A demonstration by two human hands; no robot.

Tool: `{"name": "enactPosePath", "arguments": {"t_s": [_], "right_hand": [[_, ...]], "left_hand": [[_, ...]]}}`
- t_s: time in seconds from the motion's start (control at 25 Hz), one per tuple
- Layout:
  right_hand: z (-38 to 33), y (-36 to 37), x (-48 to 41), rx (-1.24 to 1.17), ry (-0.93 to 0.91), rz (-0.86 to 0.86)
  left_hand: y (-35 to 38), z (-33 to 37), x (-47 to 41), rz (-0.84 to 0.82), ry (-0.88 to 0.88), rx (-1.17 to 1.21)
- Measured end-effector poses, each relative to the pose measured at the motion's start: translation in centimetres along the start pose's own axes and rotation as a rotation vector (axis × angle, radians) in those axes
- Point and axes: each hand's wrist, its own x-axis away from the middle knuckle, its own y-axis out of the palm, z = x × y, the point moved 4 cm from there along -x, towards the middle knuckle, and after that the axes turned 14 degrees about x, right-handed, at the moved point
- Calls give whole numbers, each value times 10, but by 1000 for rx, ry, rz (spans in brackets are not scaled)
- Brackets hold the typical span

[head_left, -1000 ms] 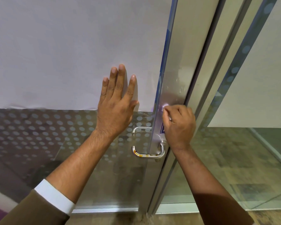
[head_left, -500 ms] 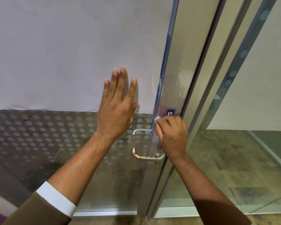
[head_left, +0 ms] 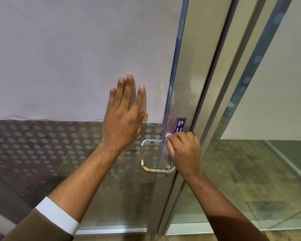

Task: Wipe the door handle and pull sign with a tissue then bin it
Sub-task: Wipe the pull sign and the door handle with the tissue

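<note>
Two hands: left hand (head_left: pixel 123 117) flat, fingers spread, on the glass door (head_left: pixel 76 66); right hand (head_left: pixel 185 152) grip pinched around a tissue (head_left: pixel 167 136) below the pull sign (head_left: pixel 180 125).

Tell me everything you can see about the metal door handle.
The polished silver U-shaped metal door handle lies sideways across the door's silver frame, below the blue pull sign. Orange-brown stains mark its lower bar. Its right end is hidden behind the right hand, so contact is unclear. The left hand rests flat on the glass, apart from it.

right hand (head_left: pixel 185 152) blocks the lower pull sign (head_left: pixel 180 125) and handle (head_left: pixel 156 168) top; handle's bottom bar stays reachable.
</note>
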Motion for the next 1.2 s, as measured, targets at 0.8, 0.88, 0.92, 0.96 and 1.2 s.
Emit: {"name": "enactPosePath", "arguments": {"t_s": [0.8,0.88,0.92,0.96,1.2], "right_hand": [[36,12,63,-420,394,-695],[27,18,62,-392,285,-748],[24,21,61,-340,226,-777],[23,24,60,-273,181,-807],[8,14,80,-285,106,-813]], "left_hand": [[-7,5,-1,-87,-22,20],[-12,5,-1,-103,-21,23],[-13,5,-1,-113,-17,24],[-15,4,0,-126,-12,27],[-10,1,44,-202,-7,128]]}}
